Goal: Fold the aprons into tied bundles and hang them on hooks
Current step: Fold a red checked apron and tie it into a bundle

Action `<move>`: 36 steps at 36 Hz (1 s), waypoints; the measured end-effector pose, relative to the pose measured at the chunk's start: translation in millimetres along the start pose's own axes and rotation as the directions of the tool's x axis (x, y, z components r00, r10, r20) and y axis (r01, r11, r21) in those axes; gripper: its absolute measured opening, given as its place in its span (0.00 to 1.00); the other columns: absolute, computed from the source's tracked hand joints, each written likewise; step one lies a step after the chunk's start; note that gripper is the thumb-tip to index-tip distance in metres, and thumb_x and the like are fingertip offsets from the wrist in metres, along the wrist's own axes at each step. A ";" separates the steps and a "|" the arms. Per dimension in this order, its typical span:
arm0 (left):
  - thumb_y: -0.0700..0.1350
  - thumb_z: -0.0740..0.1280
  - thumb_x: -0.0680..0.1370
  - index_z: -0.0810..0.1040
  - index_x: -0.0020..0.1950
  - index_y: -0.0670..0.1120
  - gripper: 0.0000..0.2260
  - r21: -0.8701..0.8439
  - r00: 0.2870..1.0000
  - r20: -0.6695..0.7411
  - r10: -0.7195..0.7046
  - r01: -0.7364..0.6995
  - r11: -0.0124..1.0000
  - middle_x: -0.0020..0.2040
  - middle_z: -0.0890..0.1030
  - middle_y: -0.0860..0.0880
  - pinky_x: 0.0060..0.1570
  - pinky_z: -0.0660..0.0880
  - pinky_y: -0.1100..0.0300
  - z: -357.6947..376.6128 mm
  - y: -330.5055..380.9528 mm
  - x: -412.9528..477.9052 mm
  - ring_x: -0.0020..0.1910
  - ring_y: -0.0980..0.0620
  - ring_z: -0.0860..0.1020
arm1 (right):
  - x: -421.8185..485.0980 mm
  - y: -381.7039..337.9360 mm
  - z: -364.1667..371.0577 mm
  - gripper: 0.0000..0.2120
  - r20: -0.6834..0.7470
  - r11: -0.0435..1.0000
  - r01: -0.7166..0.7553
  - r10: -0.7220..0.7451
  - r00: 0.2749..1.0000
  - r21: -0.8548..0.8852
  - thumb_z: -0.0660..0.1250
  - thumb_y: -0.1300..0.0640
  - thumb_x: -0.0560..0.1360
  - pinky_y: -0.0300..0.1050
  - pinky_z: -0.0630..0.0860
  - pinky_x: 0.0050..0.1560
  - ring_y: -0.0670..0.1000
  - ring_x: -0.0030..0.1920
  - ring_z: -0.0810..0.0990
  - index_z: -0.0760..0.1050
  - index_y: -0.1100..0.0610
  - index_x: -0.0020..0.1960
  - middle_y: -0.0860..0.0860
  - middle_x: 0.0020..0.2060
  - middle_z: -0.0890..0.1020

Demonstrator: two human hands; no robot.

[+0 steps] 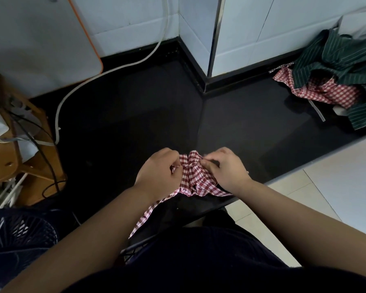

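A bunched red-and-white checked apron (193,176) lies at the near edge of the black counter (125,115). My left hand (159,172) grips its left side with curled fingers. My right hand (226,168) pinches the cloth at the gathered middle, where a strap crosses it. One checked strap (145,216) trails down over the counter's front edge toward my body. No hooks are in view.
A heap of green striped aprons (342,58) and red checked aprons (325,92) sits at the far right of the counter. A white hose (76,89) curves across the left. A wooden stand (15,144) with cables is at left, a dark basket (19,231) below it.
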State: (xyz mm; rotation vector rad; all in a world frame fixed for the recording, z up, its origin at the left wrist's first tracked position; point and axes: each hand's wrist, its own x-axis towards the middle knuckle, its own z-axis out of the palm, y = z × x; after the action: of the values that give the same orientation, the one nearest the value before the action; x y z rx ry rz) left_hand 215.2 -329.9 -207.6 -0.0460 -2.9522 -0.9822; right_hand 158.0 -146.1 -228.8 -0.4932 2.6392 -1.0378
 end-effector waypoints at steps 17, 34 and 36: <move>0.47 0.63 0.80 0.73 0.51 0.46 0.06 0.192 0.985 0.149 0.084 -0.112 0.975 0.50 0.73 0.52 0.46 0.64 0.67 -7.4 0.0 2.2 0.51 0.54 0.70 | -3.2 -5.9 -10.4 0.17 0.348 0.872 0.298 -0.160 0.924 -0.389 0.53 0.55 0.83 0.47 0.75 0.54 0.56 0.55 0.78 0.68 0.58 0.69 0.53 0.63 0.72; 0.49 0.59 0.82 0.76 0.57 0.45 0.11 0.239 0.983 0.183 0.014 -0.058 0.969 0.51 0.71 0.49 0.48 0.76 0.55 -6.6 -3.4 -3.3 0.53 0.53 0.70 | -3.8 -12.0 1.9 0.10 0.098 0.949 0.295 -0.284 0.954 -0.117 0.62 0.61 0.79 0.53 0.77 0.49 0.56 0.47 0.80 0.79 0.61 0.55 0.57 0.47 0.81; 0.48 0.60 0.81 0.76 0.56 0.44 0.10 0.213 0.991 0.136 0.002 -0.031 0.976 0.50 0.70 0.50 0.47 0.76 0.56 -4.7 -4.5 -6.1 0.51 0.53 0.71 | -3.4 -13.5 4.5 0.09 0.088 0.947 0.303 -0.295 0.951 -0.105 0.62 0.61 0.79 0.53 0.77 0.47 0.56 0.44 0.80 0.79 0.63 0.51 0.57 0.44 0.82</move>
State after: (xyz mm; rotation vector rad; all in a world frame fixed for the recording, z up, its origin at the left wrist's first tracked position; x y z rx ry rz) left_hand 221.2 -336.4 -206.7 -0.1362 -3.1568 -0.6772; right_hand 165.6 -156.7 -222.3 -0.9643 2.6255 -0.9267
